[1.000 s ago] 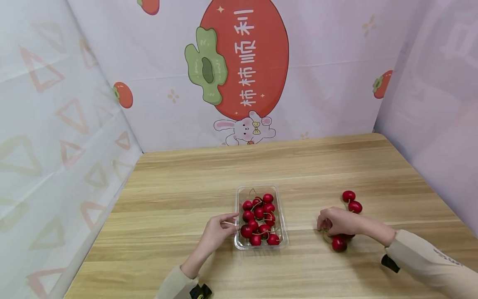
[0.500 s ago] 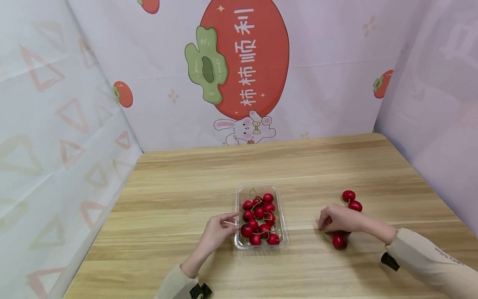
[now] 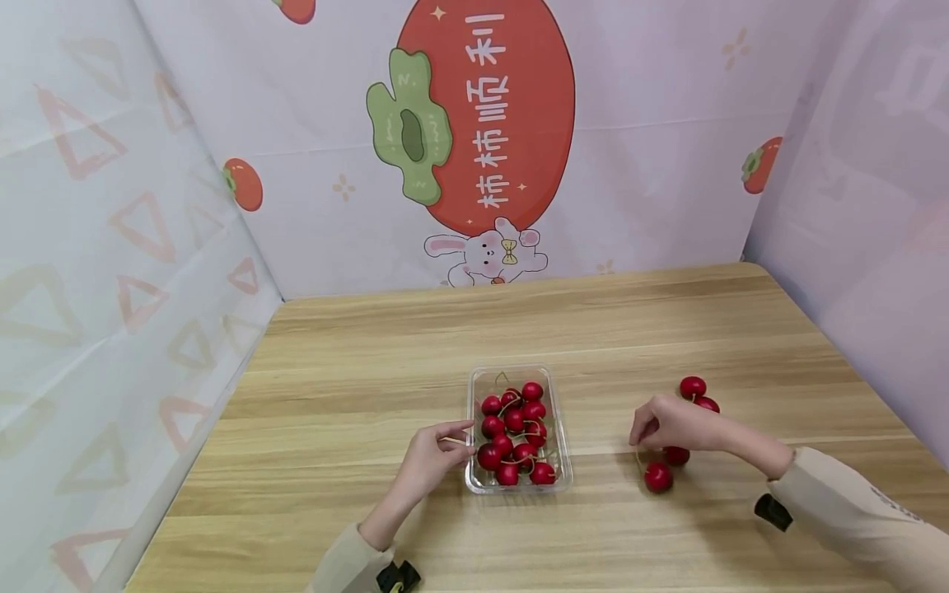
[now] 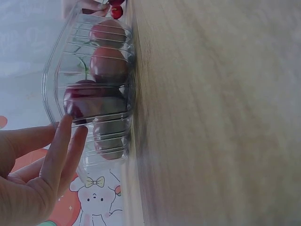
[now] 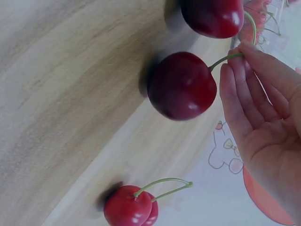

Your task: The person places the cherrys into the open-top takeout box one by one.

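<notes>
My left hand (image 3: 432,461) rests at the left side of a clear plastic box (image 3: 561,445), fingers fairly straight. In the left wrist view its fingertips (image 4: 68,119) touch the box's rim and ribbed wall. Inside the box lie several dark red cherries (image 3: 514,422) with thin stems. My right hand (image 3: 678,424) pinches the joined green stems of a cherry pair between thumb and fingers. In the right wrist view one cherry (image 5: 182,86) of that pair hangs close over the table, the other cherry (image 5: 214,16) beside it.
Another pair of cherries (image 3: 693,387) lies on the wooden table (image 3: 356,354) beyond my right wrist. Printed cloth (image 3: 645,165) walls off the back and both sides. Dark wrist straps (image 3: 773,512) show at both sleeves.
My right hand has risen slightly, and the cherry pair has shifted left and toward the back with its stems in the fingers. My left hand and the box stay put.
</notes>
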Demonstrator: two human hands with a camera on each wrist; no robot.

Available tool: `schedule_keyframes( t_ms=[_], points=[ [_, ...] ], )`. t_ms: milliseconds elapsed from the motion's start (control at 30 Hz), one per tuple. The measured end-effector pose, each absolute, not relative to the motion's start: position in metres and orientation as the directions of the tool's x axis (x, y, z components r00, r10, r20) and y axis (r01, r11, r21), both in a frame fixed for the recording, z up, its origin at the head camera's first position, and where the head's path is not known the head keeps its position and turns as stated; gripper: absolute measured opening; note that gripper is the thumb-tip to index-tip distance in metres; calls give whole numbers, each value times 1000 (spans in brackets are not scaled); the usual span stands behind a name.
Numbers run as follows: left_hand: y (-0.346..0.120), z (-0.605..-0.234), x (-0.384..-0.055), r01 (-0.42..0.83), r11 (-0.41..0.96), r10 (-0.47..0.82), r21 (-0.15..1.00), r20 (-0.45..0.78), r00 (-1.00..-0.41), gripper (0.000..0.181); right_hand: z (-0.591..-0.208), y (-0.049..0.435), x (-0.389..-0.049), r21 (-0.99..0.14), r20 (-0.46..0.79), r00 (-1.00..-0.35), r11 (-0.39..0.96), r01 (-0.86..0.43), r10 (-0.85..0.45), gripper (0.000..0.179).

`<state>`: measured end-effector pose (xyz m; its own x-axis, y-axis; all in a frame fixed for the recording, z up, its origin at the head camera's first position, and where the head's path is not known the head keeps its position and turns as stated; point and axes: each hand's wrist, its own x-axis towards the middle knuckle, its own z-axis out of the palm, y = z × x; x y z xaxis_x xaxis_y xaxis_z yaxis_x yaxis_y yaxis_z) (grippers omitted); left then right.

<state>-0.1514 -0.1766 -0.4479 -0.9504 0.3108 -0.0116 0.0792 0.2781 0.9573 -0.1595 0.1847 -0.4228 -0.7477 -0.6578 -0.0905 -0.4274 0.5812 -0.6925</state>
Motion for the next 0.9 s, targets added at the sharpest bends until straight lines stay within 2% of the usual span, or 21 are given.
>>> schedule_keyframes(
  t_ms=[200,367,600,900],
  points=[
    [-177,-446,-151,82,289,305,954,-11,-952,38,-418,181,-159,-698,-75,-761,579,-422,-645,6],
    [-177,-446,-151,76,294,304,953,-18,-952,38,-417,177,-158,-747,-45,-755,525,-409,-654,3],
    [-176,-447,-151,77,293,304,953,-16,-952,37,-410,168,-157,-813,-2,-758,443,-379,-652,10],
    [-176,-447,-152,76,287,304,955,-16,-953,37,-401,158,-155,-857,-11,-808,421,-296,-590,17]
  ],
)
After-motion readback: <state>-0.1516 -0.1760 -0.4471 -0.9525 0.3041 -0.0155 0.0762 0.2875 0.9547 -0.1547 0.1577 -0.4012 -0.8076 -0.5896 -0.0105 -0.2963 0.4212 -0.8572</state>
